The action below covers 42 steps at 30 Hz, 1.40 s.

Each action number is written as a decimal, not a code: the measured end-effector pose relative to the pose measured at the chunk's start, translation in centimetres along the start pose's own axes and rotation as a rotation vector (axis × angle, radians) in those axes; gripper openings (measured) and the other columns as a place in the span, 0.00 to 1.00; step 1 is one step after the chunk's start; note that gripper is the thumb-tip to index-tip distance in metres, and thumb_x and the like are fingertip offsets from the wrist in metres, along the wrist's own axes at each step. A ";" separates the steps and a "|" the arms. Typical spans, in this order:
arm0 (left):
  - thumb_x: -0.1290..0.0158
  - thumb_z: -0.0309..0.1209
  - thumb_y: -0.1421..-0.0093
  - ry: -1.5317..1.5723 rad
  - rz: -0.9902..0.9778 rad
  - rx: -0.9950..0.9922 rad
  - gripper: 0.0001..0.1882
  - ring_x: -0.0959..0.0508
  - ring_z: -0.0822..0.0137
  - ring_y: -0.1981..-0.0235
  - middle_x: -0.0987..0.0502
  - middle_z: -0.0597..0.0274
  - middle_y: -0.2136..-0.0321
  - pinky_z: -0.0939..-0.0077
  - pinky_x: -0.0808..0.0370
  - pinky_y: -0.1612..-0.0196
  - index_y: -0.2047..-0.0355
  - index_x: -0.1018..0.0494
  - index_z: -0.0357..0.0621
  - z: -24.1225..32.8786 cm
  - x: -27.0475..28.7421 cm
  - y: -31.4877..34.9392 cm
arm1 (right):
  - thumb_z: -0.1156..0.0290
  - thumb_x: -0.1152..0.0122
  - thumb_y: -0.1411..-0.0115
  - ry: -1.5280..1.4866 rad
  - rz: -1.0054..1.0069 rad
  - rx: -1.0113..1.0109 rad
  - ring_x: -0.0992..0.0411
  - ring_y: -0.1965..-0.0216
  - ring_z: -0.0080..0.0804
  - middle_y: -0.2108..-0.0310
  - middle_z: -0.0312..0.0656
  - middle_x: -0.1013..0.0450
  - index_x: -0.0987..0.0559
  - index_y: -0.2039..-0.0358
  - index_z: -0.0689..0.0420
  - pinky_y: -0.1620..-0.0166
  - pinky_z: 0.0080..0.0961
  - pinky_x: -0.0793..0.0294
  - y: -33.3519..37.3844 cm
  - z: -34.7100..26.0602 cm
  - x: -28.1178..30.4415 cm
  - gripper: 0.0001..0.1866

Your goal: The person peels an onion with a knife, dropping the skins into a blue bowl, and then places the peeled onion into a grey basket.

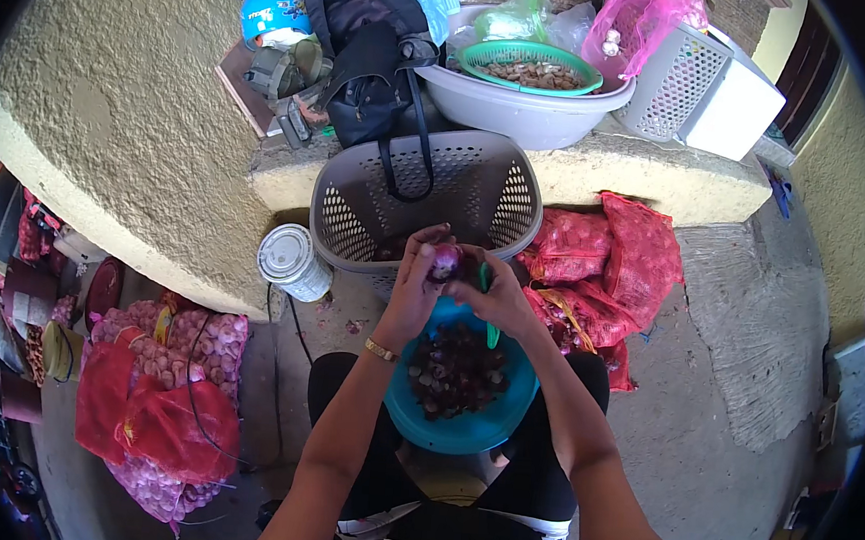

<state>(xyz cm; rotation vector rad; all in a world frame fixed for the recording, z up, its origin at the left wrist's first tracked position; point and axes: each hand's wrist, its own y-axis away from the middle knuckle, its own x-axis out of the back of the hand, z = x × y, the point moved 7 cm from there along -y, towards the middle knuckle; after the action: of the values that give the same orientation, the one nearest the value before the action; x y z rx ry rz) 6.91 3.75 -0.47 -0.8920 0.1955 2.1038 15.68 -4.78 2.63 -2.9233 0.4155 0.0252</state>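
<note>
Above the far rim of a turquoise basin point(521, 417), my two hands meet around a red onion point(445, 262). My left hand point(413, 287) is closed on the onion, its thumb and fingers at the sides. A slim green-handled tool point(492, 335) is gripped in my right hand point(499, 300); its working end is hidden by the fingers and onion. In the basin, between my knees, lie many small dark red onions point(453, 374). Just beyond my hands stands a grey-brown perforated basket point(431, 155), with some dark onions partly visible at its bottom.
Red mesh sacks point(604, 257) lie right of the basket; a white lidded bucket point(294, 260) stands left. More mesh sacks of pinkish bulbs point(182, 338) sit at far left, beside a cable. A ledge holds a black bag point(365, 85), a pale tub point(523, 116) and a green sieve point(487, 63).
</note>
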 end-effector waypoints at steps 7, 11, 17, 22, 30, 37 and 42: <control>0.57 0.37 0.30 -0.085 -0.058 0.040 0.16 0.32 0.69 0.44 0.35 0.63 0.43 0.72 0.33 0.42 0.47 0.34 0.43 0.2 0.2 0.2 | 0.69 0.33 0.41 0.078 0.032 -0.130 0.30 0.74 0.18 0.68 0.35 0.26 0.30 0.46 0.60 0.68 0.19 0.28 -0.3 1.4 0.3 0.25; 0.44 0.26 0.40 -0.426 -0.145 0.009 0.24 0.32 0.69 0.43 0.35 0.62 0.45 0.71 0.31 0.42 0.44 0.35 0.42 1.8 -0.2 0.7 | 0.64 0.39 0.36 0.012 0.084 -0.238 0.34 0.79 0.16 0.73 0.32 0.29 0.30 0.45 0.58 0.75 0.17 0.33 0.1 1.9 1.2 0.22; 0.38 0.17 0.50 -0.686 -0.137 -0.123 0.30 0.28 0.68 0.47 0.29 0.61 0.51 0.70 0.27 0.43 0.46 0.32 0.38 2.8 -0.6 0.9 | 0.59 0.42 0.35 -0.020 0.051 -0.239 0.38 0.82 0.13 0.77 0.29 0.31 0.34 0.38 0.54 0.80 0.13 0.40 -0.1 2.7 2.2 0.27; 0.39 0.17 0.48 -0.721 -0.063 -0.148 0.25 0.23 0.69 0.53 0.25 0.60 0.55 0.72 0.22 0.48 0.49 0.30 0.36 2.8 0.1 1.2 | 0.63 0.36 0.39 -0.003 -0.061 -0.180 0.34 0.77 0.14 0.70 0.31 0.27 0.36 0.36 0.53 0.77 0.13 0.37 0.2 0.6 1.8 0.32; 0.39 0.17 0.49 -0.686 -0.099 -0.087 0.24 0.22 0.70 0.55 0.24 0.59 0.58 0.73 0.22 0.50 0.51 0.30 0.36 2.6 0.2 1.2 | 0.77 0.27 0.51 0.088 -0.129 0.070 0.32 0.48 0.23 0.49 0.37 0.30 0.35 0.41 0.56 0.42 0.24 0.32 -0.3 0.3 2.4 0.38; 0.36 0.18 0.52 -0.741 -0.157 -0.096 0.23 0.24 0.72 0.57 0.26 0.63 0.61 0.74 0.22 0.53 0.56 0.31 0.40 3.4 -0.4 1.0 | 0.76 0.27 0.51 0.114 -0.146 0.117 0.33 0.46 0.26 0.49 0.39 0.30 0.36 0.40 0.56 0.40 0.27 0.35 -0.1 0.9 2.3 0.39; 0.34 0.22 0.53 -0.976 -0.228 -0.101 0.21 0.25 0.75 0.65 0.27 0.65 0.67 0.77 0.26 0.61 0.61 0.31 0.41 3.8 -0.6 1.1 | 0.76 0.28 0.50 0.145 -0.194 0.065 0.32 0.46 0.29 0.49 0.42 0.30 0.36 0.40 0.55 0.41 0.29 0.35 -0.2 1.1 1.8 0.38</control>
<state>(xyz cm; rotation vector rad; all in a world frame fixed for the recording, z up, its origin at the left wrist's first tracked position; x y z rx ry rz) 4.35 4.24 2.53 0.1275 -0.4992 2.0989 17.49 -4.89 1.48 -2.8962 0.1486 -0.2237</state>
